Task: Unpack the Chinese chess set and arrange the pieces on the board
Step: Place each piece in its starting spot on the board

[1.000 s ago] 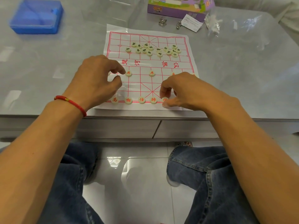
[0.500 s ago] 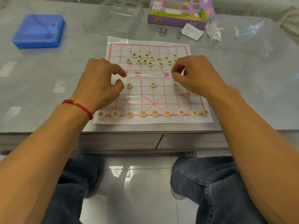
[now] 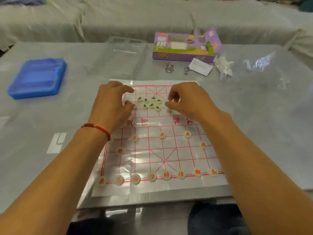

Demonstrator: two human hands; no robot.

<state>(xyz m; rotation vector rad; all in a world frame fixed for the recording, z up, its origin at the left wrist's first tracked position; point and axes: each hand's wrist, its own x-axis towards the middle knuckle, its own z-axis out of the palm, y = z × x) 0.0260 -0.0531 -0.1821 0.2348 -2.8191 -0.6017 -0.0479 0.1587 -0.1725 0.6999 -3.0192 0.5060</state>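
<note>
While both hands reach over the far half of the board (image 3: 208,180), a loose cluster of green-marked pieces (image 3: 150,103) lies between them, bunched together off their places; the left hand (image 3: 111,102) has its fingers curled with thumb and forefinger apart, and its thumb tip touches a pale piece at the cluster's left edge, though whether it truly grips that piece I cannot tell; the right hand (image 3: 189,100) is curled too, its fingertips pinching one piece (image 3: 169,109) at the cluster's right edge; a red cord bracelet (image 3: 97,128) circles the left wrist; on the near half the red-marked pieces (image 3: 166,175) stand in order, a row along the nearest line, two further in on either side, and three visible on the line beyond, the rest hidden by the arms; the board lies flat on the grey table (image 3: 271,116); further back sit a purple box (image 3: 184,47), a clear plastic tray (image 3: 125,53), two metal rings (image 3: 169,67), a paper slip (image 3: 200,66) and crumpled plastic wrap (image 3: 223,65); a blue case (image 3: 37,78) lies well to the left.
</note>
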